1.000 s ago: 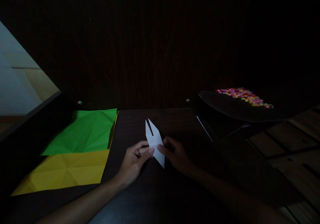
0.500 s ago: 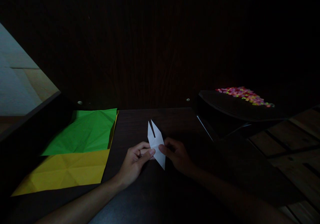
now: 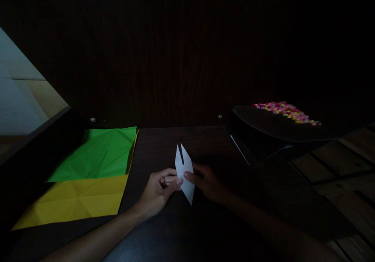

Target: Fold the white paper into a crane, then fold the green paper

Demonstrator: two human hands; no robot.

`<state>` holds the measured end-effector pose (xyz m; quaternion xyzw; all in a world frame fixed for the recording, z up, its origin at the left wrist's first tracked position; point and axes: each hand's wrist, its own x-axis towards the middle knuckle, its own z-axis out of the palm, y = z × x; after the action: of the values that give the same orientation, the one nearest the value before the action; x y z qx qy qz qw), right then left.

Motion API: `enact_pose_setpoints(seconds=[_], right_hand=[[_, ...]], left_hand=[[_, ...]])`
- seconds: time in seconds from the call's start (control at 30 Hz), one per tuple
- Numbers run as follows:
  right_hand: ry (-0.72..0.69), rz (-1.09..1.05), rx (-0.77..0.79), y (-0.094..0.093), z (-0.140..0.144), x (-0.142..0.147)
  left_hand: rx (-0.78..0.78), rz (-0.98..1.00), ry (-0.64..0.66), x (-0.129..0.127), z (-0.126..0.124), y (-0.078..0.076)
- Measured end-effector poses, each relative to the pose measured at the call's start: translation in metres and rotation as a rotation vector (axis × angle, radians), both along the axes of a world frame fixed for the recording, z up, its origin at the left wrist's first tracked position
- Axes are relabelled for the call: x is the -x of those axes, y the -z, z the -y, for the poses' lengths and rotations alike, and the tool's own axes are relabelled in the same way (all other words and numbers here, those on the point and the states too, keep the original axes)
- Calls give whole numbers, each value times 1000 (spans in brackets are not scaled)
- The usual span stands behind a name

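A white folded paper (image 3: 186,189) is held up between my two hands over the dark table. It is a long diamond, with two narrow points split by a slit at the far end and a single point towards me. My left hand (image 3: 159,188) pinches its left edge, thumb on top and fingers curled beneath. My right hand (image 3: 208,182) grips the right edge, its thumb lying across the middle of the paper. The fingers of the right hand are partly hidden behind the paper and in shadow.
On the left, a creased green sheet (image 3: 96,154) overlaps a creased yellow sheet (image 3: 79,199). A dark wooden panel (image 3: 175,59) rises behind the table (image 3: 158,145). At the right, a dark curved surface (image 3: 263,125) has a strip of pink, red and yellow pieces (image 3: 288,111).
The white folded paper has shifted slightly towards me and turned a little more upright. The right thumb has slid left across it. Both hands keep their hold.
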<state>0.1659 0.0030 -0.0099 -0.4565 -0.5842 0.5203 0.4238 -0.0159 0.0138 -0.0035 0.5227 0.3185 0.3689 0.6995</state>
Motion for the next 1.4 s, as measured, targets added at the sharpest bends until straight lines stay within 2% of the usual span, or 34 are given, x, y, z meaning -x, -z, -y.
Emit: enact_pose_setpoints(seconds=[0.17, 0.47, 0.7, 0.93, 1.1, 1.23, 1.4], right_hand=[[-34, 7, -19, -3, 1, -3], [1, -84, 61, 1, 2, -1], [-37, -122, 87, -1, 3, -2], [-75, -147, 162, 4, 1, -2], [-96, -118, 148, 4, 1, -1], [-96, -86, 68, 0, 0, -2], [-94, -95, 164, 2, -1, -4]], left_hand=[[-15, -17, 16, -1, 0, 0], [-52, -22, 9, 0, -1, -6], [-134, -159, 15, 4, -6, -2], [-131, -122, 90, 6, -9, -3], [-136, -130, 129, 8, -10, -2], [-153, -152, 112, 9, -11, 0], [-90, -164, 53, 10, -11, 5]])
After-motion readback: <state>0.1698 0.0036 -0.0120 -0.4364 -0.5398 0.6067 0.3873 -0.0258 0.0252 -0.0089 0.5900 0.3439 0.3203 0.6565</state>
